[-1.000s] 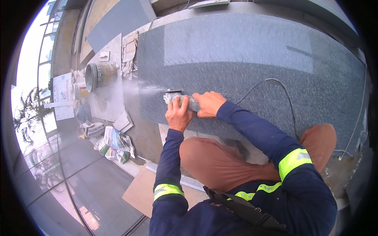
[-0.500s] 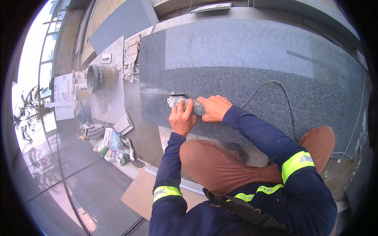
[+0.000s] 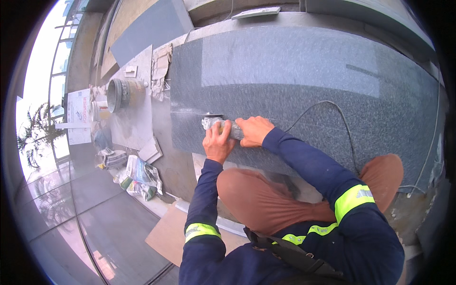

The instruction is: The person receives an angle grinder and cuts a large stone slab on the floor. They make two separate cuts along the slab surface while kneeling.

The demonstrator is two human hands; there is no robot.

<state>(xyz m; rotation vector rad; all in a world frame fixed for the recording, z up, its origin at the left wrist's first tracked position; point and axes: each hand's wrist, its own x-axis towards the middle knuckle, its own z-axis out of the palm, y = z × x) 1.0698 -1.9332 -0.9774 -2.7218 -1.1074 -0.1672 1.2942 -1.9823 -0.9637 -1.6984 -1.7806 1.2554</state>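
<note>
A dusty angle grinder [image 3: 207,124] rests low over a large grey speckled stone slab [image 3: 294,61], near the slab's left end. Its thin disc [image 3: 213,115] stands on the far side of the tool, along a pale straight line scored across the stone. My left hand [image 3: 218,144] is closed round the front of the grinder, just behind its head. Gripping the rear of the body is my right hand [image 3: 256,130], also closed. A dark power cord [image 3: 349,130] runs from behind that hand in a loop over the slab.
Left of the slab are a dusty bucket [image 3: 114,95], a crumpled cloth [image 3: 160,64], plastic bags [image 3: 142,173] and tile offcuts [image 3: 150,150]. A thin pale cable [image 3: 433,142] crosses the slab's right end. My bent knees [image 3: 242,190] lie close to the near edge.
Both hands and the grinder have shifted very slightly left along the scored line. The grip looks the same. The whole view has moved a little.
</note>
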